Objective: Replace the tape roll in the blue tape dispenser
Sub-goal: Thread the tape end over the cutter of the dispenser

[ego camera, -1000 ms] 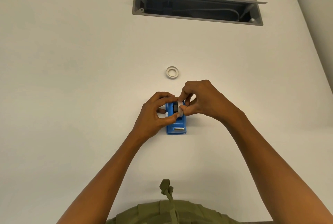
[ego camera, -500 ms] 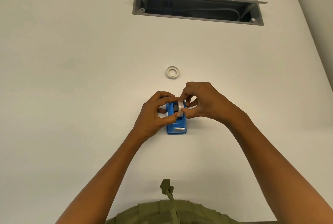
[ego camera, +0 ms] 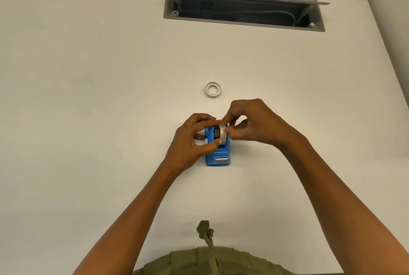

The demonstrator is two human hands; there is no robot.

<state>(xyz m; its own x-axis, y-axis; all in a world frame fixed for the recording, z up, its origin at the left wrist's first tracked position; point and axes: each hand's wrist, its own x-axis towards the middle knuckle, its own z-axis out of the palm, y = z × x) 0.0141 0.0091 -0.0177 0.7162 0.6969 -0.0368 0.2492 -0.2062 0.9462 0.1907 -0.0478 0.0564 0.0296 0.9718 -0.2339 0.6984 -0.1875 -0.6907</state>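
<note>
The roll point(ego camera: 223, 134) has risen a little, held on edge over the dispenser point(ego camera: 218, 153), which lies on the table point(ego camera: 110, 119), cutter end toward the person. Left hand point(ego camera: 191, 141) and right hand point(ego camera: 254, 123) both pinch it. A spare ring point(ego camera: 213, 89) sits beyond.

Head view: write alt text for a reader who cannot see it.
Two hands work a tape roll at the top of a blue tape dispenser on a white table; the left hand and the right hand both pinch the roll. Another tape roll lies flat beyond them.
</note>
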